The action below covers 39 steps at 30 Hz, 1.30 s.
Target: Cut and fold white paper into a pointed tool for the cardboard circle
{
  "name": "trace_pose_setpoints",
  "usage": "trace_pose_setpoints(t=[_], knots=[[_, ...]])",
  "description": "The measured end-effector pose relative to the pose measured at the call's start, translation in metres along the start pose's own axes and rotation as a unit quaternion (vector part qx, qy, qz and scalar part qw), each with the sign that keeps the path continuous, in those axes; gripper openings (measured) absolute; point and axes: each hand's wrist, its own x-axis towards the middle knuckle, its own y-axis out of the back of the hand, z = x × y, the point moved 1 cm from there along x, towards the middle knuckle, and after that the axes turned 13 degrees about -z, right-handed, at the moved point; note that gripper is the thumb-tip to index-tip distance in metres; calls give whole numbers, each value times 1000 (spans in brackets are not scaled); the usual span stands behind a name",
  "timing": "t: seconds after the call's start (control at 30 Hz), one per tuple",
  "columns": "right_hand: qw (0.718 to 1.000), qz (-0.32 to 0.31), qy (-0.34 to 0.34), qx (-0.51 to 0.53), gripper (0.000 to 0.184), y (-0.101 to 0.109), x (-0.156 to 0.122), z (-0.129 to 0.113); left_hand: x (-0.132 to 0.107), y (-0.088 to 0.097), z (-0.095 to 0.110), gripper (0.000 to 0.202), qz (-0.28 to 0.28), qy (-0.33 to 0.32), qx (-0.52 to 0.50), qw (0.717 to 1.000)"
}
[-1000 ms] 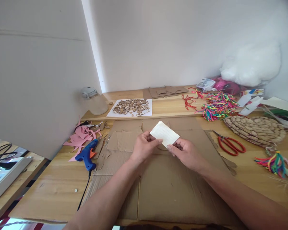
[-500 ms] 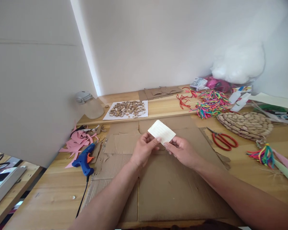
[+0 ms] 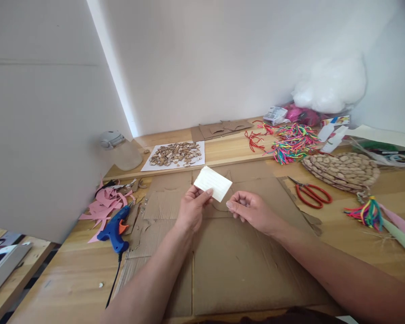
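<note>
A small off-white rectangular card (image 3: 213, 182), which may be several layers thick, is tilted above the work surface. My left hand (image 3: 193, 207) pinches its lower left edge between thumb and fingers. Just right of the card, apart from it, is my right hand (image 3: 248, 208). Its fingers are curled, with the thumb against the index finger; whether something thin is between them I cannot make out. Beneath both hands lies a brown cardboard sheet (image 3: 243, 265), with a faint curved line near the card.
At left lie a blue glue gun (image 3: 114, 230) and pink scraps (image 3: 104, 202). Brown chips (image 3: 175, 154) cover white paper behind, beside a bottle (image 3: 121, 153). On the right are red-handled scissors (image 3: 312, 194), a woven heart-shaped piece (image 3: 344, 171), colourful tassels (image 3: 295, 139) and white stuffing (image 3: 330, 85).
My right hand has let go of the card and is now separate from it. My left hand has moved slightly left with the card. The view has shifted a little.
</note>
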Motion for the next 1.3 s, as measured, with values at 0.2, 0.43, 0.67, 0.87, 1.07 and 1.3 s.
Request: trace_pose_setpoints(t=[0.2,0.43,0.67,0.87,1.07,1.3], knots=[[1000,12,15,21,29,-4,4,6,-11,-15,-11,34,-67,37,-4,997],[996,54,23,-60,27,-3,1,8,-12,-16,-12,36,-91,101,-1,991],[986,124,93,-69,30,7,-2,-5,-11,-17,-11,39,-57,99,-24,993],[975,138,145,-97,25,1,-8,-10,-11,-17,-16,38,-93,114,-38,988],[976,127,160,-79,24,-1,-13,-12,-13,-14,-15,33,-121,119,-36,985],[980,100,163,-56,26,-1,-15,-17,-12,-17,-12,43,-155,116,-27,981]])
